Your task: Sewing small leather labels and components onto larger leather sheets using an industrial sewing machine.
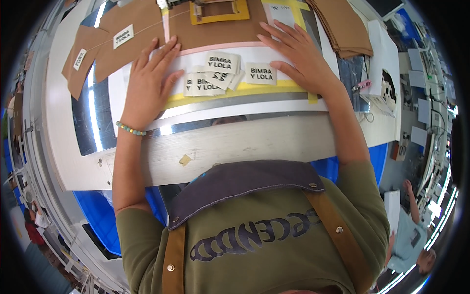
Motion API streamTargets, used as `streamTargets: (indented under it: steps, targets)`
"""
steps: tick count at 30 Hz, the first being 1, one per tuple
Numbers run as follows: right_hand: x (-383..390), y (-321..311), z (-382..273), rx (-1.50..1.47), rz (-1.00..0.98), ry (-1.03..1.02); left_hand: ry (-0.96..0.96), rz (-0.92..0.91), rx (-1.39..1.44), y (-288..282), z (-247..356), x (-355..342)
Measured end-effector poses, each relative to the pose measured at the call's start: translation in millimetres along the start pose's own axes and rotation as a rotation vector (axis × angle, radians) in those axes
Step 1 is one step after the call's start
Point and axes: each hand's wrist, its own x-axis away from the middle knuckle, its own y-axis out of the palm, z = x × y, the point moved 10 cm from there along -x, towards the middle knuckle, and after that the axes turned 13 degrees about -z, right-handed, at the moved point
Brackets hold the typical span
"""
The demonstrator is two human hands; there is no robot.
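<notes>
My left hand (151, 78) rests with fingers stretched out on the near left edge of a brown fabric panel (215, 35). My right hand (299, 61) lies with fingers spread at the panel's right edge, its thumb by a single white label (260, 74) with black print. Neither hand holds anything. Between them, more labels (220, 62) lie in a loose, overlapping pile on a white sheet with yellow strips. A yellow rectangular frame (220, 20) sits on the panel under a machine part that is mostly cut off at the top.
Brown fabric pieces (105, 49) bearing white labels (123, 36) extend to the left, with a thread across them. At right are a stack of brown pieces (340, 27), pink thread snips (362, 85) and a white box (376, 93). Blue bins (95, 210) stand below the table; a co-worker (409, 235) is far right.
</notes>
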Motion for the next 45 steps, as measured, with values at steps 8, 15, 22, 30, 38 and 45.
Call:
streamTargets:
  steps: [8,15,22,30,38,45]
  targets:
    - [7,-39,-22,-0.042,0.135,-0.074,0.019,0.055,0.041,-9,0,3]
    - [21,-4,-69,0.067,0.057,-0.034,0.044,-0.088,0.212,-18,11,11]
    - [22,-10,-74,0.075,0.264,0.115,0.197,-0.125,0.314,-18,37,6]
    - [155,-48,-23,-0.44,0.829,0.368,0.22,0.013,0.287,-9,38,16]
    - [321,-14,51,-0.994,1.3,0.67,0.236,0.029,0.322,-2,38,19]
    - [354,39,71,-1.231,1.469,0.821,0.349,0.086,0.115,-4,51,24]
